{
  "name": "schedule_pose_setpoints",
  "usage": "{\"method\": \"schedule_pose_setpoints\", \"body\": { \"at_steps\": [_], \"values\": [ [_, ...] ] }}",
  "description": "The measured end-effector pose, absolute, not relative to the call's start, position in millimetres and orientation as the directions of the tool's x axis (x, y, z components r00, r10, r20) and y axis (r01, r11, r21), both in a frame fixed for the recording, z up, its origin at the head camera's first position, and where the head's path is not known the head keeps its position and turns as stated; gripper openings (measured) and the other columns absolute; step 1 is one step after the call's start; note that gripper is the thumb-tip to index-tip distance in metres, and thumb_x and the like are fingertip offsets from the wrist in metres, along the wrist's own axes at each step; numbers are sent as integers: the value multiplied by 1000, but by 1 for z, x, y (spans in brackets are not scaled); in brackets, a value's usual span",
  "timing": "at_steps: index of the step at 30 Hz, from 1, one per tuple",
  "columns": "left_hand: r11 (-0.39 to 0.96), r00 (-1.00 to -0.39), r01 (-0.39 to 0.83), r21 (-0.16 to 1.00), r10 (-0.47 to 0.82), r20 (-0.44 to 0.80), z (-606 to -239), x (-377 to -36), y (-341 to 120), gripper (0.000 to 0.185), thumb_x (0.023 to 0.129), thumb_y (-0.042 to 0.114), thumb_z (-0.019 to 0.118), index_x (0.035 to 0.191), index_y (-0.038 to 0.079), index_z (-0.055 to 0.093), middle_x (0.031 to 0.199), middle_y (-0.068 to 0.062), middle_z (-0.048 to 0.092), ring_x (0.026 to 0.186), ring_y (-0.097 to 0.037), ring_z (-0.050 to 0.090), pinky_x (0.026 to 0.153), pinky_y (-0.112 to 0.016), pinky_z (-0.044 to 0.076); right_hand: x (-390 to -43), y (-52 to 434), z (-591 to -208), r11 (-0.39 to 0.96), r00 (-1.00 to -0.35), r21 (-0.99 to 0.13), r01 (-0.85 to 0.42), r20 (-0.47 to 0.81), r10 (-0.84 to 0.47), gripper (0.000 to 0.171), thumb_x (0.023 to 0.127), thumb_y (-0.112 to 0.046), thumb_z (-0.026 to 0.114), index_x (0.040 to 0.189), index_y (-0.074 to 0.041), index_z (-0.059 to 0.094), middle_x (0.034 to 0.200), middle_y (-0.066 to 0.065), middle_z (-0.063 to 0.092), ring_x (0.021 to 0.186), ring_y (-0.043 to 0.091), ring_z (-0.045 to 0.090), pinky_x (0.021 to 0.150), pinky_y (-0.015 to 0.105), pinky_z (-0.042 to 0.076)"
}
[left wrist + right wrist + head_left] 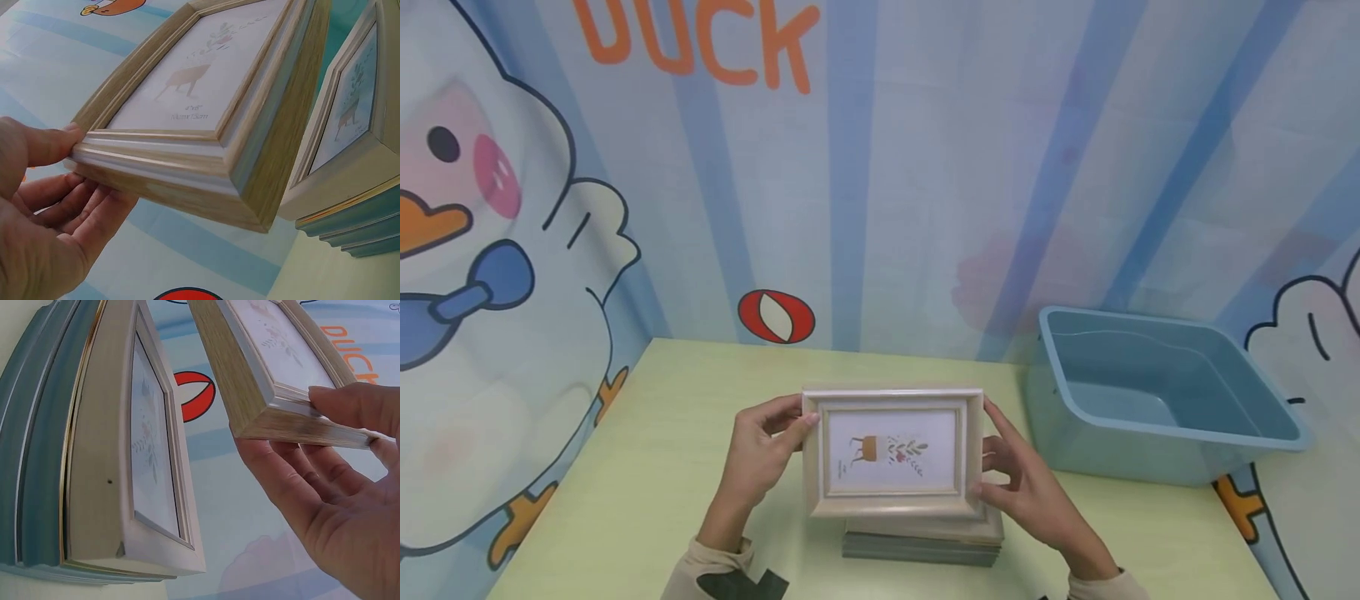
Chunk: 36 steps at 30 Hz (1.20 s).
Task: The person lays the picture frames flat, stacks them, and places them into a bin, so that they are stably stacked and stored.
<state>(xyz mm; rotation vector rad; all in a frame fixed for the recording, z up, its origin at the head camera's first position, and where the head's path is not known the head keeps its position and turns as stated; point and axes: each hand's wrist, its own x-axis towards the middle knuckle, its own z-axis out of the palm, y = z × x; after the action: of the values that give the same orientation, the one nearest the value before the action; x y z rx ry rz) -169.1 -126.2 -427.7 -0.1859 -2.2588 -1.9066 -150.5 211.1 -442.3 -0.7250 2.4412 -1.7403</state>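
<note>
1. Wood-grain picture frame point(892, 451) sits at lower centre of the head view, raised above a stack of frames point(922, 537) on the green bench point(640, 467), print facing up.
2. Left hand point(765, 454) grips the frame's left edge: thumb on the front rim, fingers point(75, 206) curled underneath, wrist angled in from the lower left.
3. Right hand point(1026, 487) grips the right edge the same way, thumb on top, fingers point(294, 487) spread below.
4. Blue tub point(1157, 400) stands on the bench at right, well apart from the hands.
</note>
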Motion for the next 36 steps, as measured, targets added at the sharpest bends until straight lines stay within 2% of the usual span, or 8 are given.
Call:
{"method": "schedule_pose_setpoints", "body": {
  "at_steps": [4,11,17,20,23,27,31,36],
  "values": [
    [120,-984,170,978,-31,175,-428,-169,-125,29,90,2,71,118,-3,70,108,-22,72,83,-6,70,71,-28,63,-149,212,-446,222,-883,-908,-355,248,-399,98,85,8,70,161,-11,11,108,9,55,93,5,61,80,23,58],
    [-68,-975,150,986,-175,137,-432,-170,-114,29,89,-2,70,117,-4,67,85,0,71,76,-7,70,64,-27,62,-149,212,-453,52,-855,-937,-346,292,-429,102,84,14,68,161,-9,6,113,-2,67,98,9,70,80,27,61],
    [-322,-977,85,943,-215,15,-441,-167,-104,23,96,7,65,118,6,63,100,4,68,91,-9,67,75,-24,60,-149,208,-456,24,-864,-951,-309,270,-425,102,83,15,66,162,-12,6,113,1,67,97,12,71,76,31,62],
    [-396,-993,54,917,-121,7,-446,-167,-108,30,99,9,61,129,6,60,117,3,64,108,-12,65,89,-30,60,-149,207,-455,31,-874,-957,-289,250,-415,102,83,14,66,162,-12,5,114,1,66,97,12,71,76,32,62],
    [-370,-996,43,928,53,67,-453,-169,-120,46,99,5,57,144,5,48,134,1,56,117,-12,61,93,-30,58,-149,209,-453,20,-880,-965,-261,230,-415,103,84,13,67,162,-13,4,115,0,66,98,11,71,76,31,62],
    [-315,-923,77,946,335,187,-460,-171,-140,72,94,-3,58,157,6,25,155,-8,35,128,-12,55,98,-29,55,-148,215,-452,-21,-872,-974,-224,210,-442,102,85,13,65,162,-14,4,114,-2,67,99,11,70,75,30,62],
    [-293,-843,91,952,487,230,-463,-171,-153,89,90,-2,65,161,14,14,161,-16,20,135,-13,49,103,-32,52,-147,218,-452,-61,-852,-981,-186,192,-487,102,85,15,64,162,-14,4,115,-2,67,102,12,70,74,31,62],
    [-264,-819,81,961,532,215,-463,-169,-158,97,87,-2,68,162,17,9,159,-23,16,131,-14,51,97,-35,56,-145,220,-453,-64,-848,-989,-131,145,-510,102,85,13,65,162,-16,4,116,-1,67,103,13,70,76,36,63]
  ]
}}
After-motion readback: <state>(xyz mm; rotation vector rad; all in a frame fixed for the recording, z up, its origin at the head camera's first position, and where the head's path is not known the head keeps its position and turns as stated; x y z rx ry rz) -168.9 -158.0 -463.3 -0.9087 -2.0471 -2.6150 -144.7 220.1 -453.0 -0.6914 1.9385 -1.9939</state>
